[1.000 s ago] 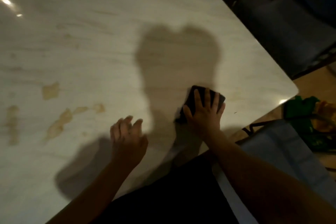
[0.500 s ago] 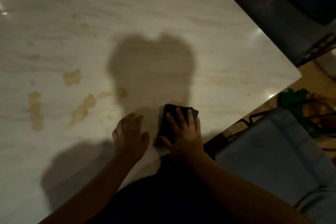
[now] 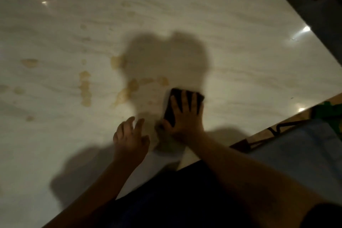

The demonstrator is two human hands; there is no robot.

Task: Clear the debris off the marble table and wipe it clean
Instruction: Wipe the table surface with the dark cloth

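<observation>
A pale marble table (image 3: 222, 15) fills most of the head view. My right hand (image 3: 185, 116) presses flat on a dark folded cloth (image 3: 174, 103) near the table's front edge, fingers spread over it. Just left of it, my left hand (image 3: 131, 137) rests on the marble with fingers apart and nothing in it. Yellowish-brown stains (image 3: 125, 90) lie a little left of and beyond the cloth, with more blotches (image 3: 85, 87) further left. My shadow falls over the wiped area.
A blue-grey chair seat (image 3: 299, 153) stands at the right beside the table's corner, with a green object (image 3: 325, 111) behind it. Another dark chair (image 3: 322, 15) sits past the table's right edge. Light glints show on the marble at top left.
My right hand slid the cloth leftward from near the table's corner, ending close to the stains. My left hand stayed planted on the table.
</observation>
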